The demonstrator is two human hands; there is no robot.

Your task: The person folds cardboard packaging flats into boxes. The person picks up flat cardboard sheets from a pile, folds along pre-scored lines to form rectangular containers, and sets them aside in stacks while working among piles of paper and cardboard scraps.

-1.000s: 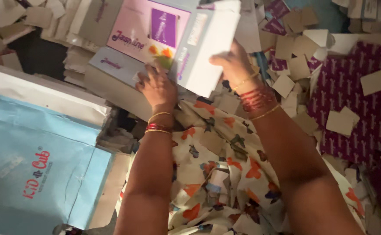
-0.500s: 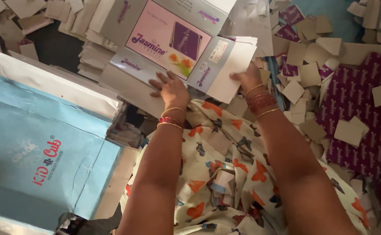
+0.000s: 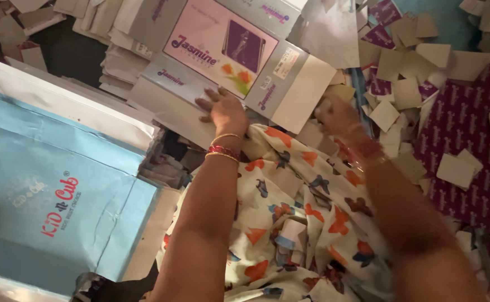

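A flat, unfolded carton blank [image 3: 222,50] with a pink printed panel and grey flaps lies on a pile of similar blanks at the top centre. My left hand [image 3: 222,109] rests flat, fingers spread, on its near grey flap. My right hand [image 3: 337,114] is blurred, just right of the blank's white flap, among loose card scraps; whether it touches anything is unclear. Both wrists wear bangles. A butterfly-print cloth [image 3: 301,223] lies below my arms.
A stack of large light-blue flat cartons [image 3: 49,190] with white edges fills the left. Purple patterned sheets [image 3: 469,145] lie at the right, strewn with several brown card scraps [image 3: 401,92]. More stacked blanks [image 3: 127,50] sit at the top left.
The carton blank has come down from being held up and now lies flat on the pile. My right hand has left its white flap and moved to the right.
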